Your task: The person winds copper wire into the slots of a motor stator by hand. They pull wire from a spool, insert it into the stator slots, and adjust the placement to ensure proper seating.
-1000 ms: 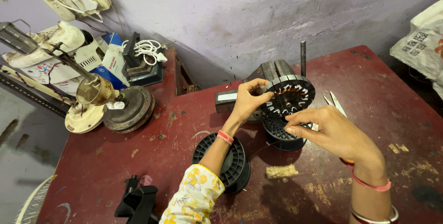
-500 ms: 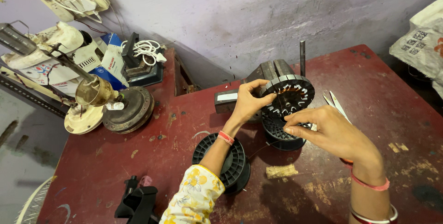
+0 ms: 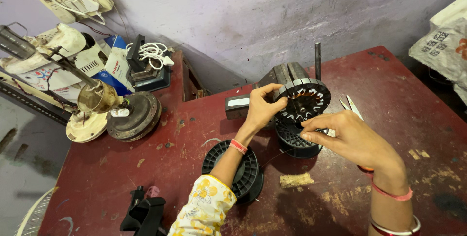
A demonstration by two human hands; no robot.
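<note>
Left hand [image 3: 260, 109] fingers grasping stator [image 3: 302, 100] rim — right hand [image 3: 352, 139] fingers pinched at its slots.

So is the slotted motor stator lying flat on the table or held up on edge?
On edge: the motor stator is tilted up, its slotted face toward the camera, with the left hand gripping its rim and the right hand pinching at its lower edge.

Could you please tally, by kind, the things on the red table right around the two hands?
Slotted motor stator: 1
Black spools: 2
Scissors: 1
Tan scrap block: 1
Total: 5
</note>
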